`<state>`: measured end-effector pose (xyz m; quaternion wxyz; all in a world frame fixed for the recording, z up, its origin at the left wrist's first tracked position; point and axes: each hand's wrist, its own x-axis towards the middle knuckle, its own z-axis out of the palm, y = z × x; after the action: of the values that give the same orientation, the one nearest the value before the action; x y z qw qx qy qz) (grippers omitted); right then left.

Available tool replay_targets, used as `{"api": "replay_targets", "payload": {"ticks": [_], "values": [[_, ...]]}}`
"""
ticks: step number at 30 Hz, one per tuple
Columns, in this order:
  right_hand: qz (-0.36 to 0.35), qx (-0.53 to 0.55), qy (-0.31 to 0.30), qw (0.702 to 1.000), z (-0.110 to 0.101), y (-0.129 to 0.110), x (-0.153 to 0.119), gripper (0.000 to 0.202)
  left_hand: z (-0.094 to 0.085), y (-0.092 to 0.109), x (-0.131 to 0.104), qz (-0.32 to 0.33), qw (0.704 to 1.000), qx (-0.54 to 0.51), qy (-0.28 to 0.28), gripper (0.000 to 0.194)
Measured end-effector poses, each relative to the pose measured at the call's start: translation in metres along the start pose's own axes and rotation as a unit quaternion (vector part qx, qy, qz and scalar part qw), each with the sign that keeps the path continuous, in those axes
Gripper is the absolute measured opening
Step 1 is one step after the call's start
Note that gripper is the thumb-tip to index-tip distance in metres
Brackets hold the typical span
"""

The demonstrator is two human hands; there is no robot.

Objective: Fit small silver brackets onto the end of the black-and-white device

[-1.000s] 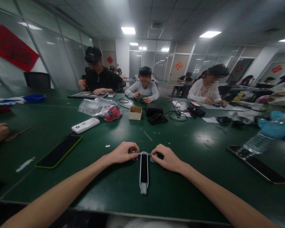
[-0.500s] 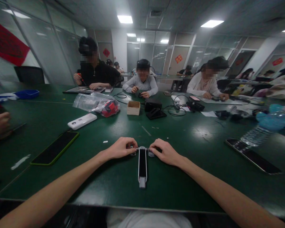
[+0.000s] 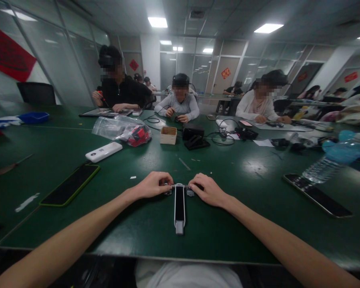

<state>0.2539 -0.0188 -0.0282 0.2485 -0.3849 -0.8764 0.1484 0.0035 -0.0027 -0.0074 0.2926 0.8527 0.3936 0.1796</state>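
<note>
**Neighbour's hand gone from the left edge**

Thumb and fingers of the left hand (image 3: 154, 185) pinch the left part (image 3: 168, 192); the right hand (image 3: 208, 190) pinches the right part (image 3: 190, 192). Both flank the far end of the stick (image 3: 179, 206), lying on the table (image 3: 228, 236). Uneven force could twist the stick; a slipping fingertip could lose a small part.
</note>
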Motion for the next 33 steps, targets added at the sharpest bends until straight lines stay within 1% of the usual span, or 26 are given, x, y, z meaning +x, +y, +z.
{"api": "replay_targets", "payload": {"ticks": [3, 6, 11, 16, 20, 23, 27, 30, 33], "values": [[0.017, 0.016, 0.015, 1.0, -0.0013, -0.0013, -0.0006, 0.019, 0.0, -0.0003, 0.0, 0.001, 1.0, 0.002, 0.001, 0.021], [0.017, 0.033, 0.027, 0.999, -0.0026, -0.0033, -0.0011, 0.016, -0.0002, -0.0005, -0.0001, 0.002, 1.0, 0.005, 0.0, 0.021], [0.002, 0.005, 0.021, 1.0, -0.0008, -0.0024, -0.0007, 0.017, -0.0001, -0.0011, -0.0001, 0.003, 1.0, 0.008, 0.005, 0.02], [0.015, 0.008, 0.053, 0.998, 0.0006, 0.0001, -0.0014, 0.018, 0.0, -0.0005, 0.0006, 0.004, 1.0, 0.019, 0.004, 0.021], [0.016, 0.003, 0.038, 0.999, -0.0001, -0.0009, -0.0017, 0.018, -0.0006, 0.0002, 0.0005, 0.006, 1.0, 0.025, 0.006, 0.021], [0.018, -0.009, 0.042, 0.999, -0.0011, -0.0026, -0.0013, 0.017, -0.0009, 0.0006, 0.0002, 0.004, 1.0, 0.024, 0.006, 0.02], [0.008, 0.003, 0.037, 0.999, -0.0024, -0.0052, -0.0008, 0.008, -0.0011, 0.0014, 0.0003, 0.004, 1.0, 0.02, 0.005, 0.02], [0.009, 0.008, 0.02, 1.0, -0.0026, -0.0068, -0.0005, 0.009, -0.0016, 0.002, 0.0004, 0.001, 1.0, 0.018, 0.003, 0.021], [0.011, -0.002, 0.018, 1.0, -0.0022, -0.0076, -0.0005, 0.01, -0.0022, 0.0022, 0.0002, -0.002, 1.0, 0.018, 0.0, 0.022]]}}
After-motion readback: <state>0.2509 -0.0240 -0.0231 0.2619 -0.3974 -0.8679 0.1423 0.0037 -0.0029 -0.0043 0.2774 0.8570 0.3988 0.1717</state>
